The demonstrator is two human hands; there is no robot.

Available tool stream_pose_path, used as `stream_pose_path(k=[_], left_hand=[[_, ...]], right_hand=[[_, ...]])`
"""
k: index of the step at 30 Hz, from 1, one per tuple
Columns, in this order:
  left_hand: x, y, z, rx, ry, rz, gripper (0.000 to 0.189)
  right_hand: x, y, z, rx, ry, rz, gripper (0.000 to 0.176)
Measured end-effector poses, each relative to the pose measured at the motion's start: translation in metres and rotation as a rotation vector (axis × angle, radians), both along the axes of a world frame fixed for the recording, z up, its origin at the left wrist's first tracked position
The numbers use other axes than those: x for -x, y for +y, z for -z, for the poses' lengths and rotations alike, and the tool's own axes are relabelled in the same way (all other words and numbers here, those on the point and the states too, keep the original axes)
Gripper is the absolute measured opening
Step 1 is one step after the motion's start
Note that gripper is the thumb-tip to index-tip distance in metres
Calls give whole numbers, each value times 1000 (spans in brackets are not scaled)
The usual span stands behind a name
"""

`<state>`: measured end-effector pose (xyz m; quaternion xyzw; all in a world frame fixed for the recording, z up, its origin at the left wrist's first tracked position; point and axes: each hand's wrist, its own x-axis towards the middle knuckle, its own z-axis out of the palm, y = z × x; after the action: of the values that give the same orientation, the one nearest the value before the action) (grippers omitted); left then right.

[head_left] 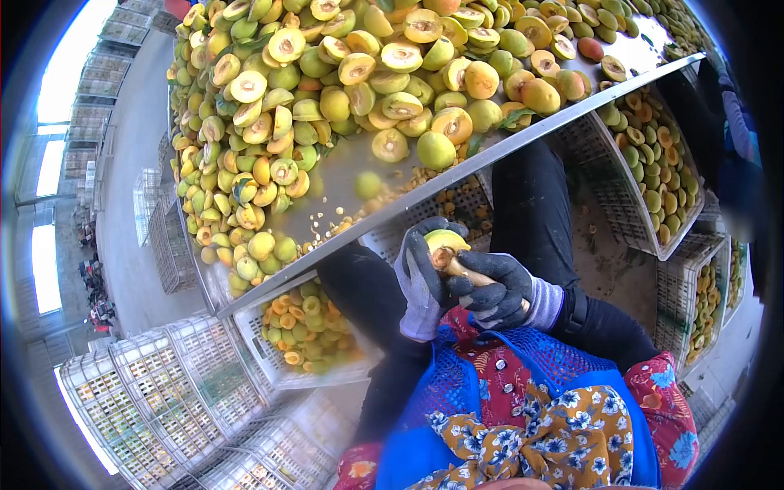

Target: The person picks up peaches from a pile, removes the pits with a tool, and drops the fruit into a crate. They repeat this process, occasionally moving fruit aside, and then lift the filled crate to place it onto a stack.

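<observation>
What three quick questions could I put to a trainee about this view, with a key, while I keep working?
1. Fill in the blank: the left hand and the right hand both wear ____.
2. True or false: cut fruit halves lie heaped on the metal table.
3. Multiple choice: what grips the pale tool? A) the left hand; B) the right hand; C) neither.

Key:
1. Gloves.
2. True.
3. B; the left hand holds the yellow-green fruit.

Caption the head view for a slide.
Gloved left hand holding a cut fruit, right hand a pale handle, beside a metal table heaped with fruit.
</observation>
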<state>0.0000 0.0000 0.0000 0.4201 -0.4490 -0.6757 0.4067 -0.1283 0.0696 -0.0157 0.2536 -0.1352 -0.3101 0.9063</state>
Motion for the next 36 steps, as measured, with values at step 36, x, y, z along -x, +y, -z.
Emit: stream_pose_path(k=[36], left_hand=[[-5, -150, 25, 657, -1302, 343, 66]], right_hand=[[17, -7, -7, 54, 948, 191, 24]])
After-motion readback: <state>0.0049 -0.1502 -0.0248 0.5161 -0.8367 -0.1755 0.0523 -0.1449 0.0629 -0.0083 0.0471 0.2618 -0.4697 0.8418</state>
